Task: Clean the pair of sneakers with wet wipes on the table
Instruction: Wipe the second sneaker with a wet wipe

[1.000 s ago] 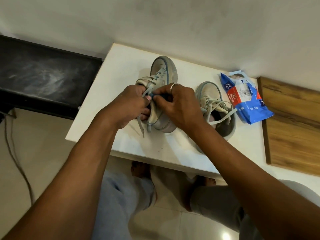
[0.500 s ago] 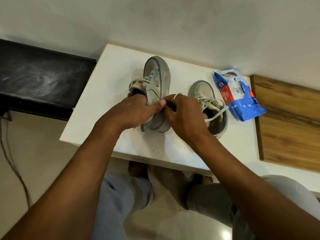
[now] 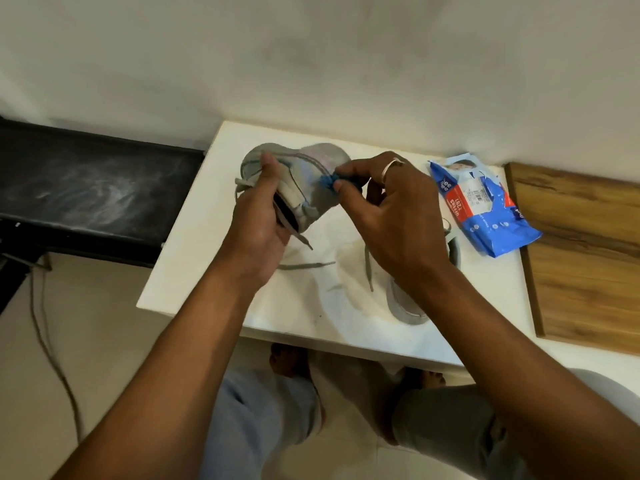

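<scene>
Head view: left hand (image 3: 258,233) grips one sneaker (image 3: 311,174); right hand (image 3: 398,209) pinches a blue wad (image 3: 328,181) at its side, and the right wrist covers the other sneaker (image 3: 405,306).

views: one, head-worn, wide-angle | stance: above the near edge of the small white rectangular table (image 3: 183,271) | facing: forward and steeply down, pale plaster wall (image 3: 311,64) at top, pale tiled floor (image 3: 104,358) at bottom | range: close, left hand (image 3: 258,220) and right hand (image 3: 391,209) mid-frame | overlap: single view only
</scene>
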{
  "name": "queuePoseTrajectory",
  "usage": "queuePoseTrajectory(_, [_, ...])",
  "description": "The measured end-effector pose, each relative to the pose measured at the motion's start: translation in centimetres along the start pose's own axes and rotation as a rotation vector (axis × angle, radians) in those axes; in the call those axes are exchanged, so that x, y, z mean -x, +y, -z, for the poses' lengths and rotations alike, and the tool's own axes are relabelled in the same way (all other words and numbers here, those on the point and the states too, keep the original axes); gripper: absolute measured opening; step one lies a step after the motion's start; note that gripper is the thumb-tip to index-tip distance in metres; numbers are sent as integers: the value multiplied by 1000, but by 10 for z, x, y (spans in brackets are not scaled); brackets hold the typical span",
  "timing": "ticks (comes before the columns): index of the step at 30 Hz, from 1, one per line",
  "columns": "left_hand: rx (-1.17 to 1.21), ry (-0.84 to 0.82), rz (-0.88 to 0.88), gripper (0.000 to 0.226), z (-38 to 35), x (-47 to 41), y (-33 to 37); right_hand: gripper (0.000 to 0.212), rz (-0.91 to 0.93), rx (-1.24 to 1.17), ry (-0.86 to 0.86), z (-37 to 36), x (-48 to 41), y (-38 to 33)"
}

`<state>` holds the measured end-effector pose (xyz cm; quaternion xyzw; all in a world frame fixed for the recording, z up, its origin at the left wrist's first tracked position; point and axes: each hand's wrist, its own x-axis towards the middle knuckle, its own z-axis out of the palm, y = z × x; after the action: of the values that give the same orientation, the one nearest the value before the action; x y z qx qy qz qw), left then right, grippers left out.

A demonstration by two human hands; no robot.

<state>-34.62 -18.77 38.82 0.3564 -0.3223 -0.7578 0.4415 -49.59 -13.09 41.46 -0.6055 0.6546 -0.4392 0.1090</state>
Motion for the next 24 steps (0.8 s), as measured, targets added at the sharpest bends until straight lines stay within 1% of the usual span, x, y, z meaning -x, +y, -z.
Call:
queuePoseTrajectory(3, [159,0,-59,55,-7,-1,-2,17,40,43,-3,-8,2,-3])
queuePoseTrajectory(5, [180,10,-85,55,-13,-1,-6,17,55,69,38,-13,3,-3])
queuePoseTrajectory(8, [174,60,-113,47,-20,3,-9,16,7,63,109,-15,-4,-4])
queuePoseTrajectory(11, [56,67,-141,37,-25,8,-12,14,-31,44,90,-15,-7,-9])
queuePoseTrajectory(14, [-56,48,-164,33,-23,8,-16,12,-7,28,42,-19,-3,-18])
queuePoseTrajectory(19, [-181,8,-229,41,-20,5,-19,10,-50,43,159,-17,-15,-17])
queuePoseTrajectory(24, [-297,20,-292,40,-16,5,-20,10,-23,69,122,-20,-8,-21])
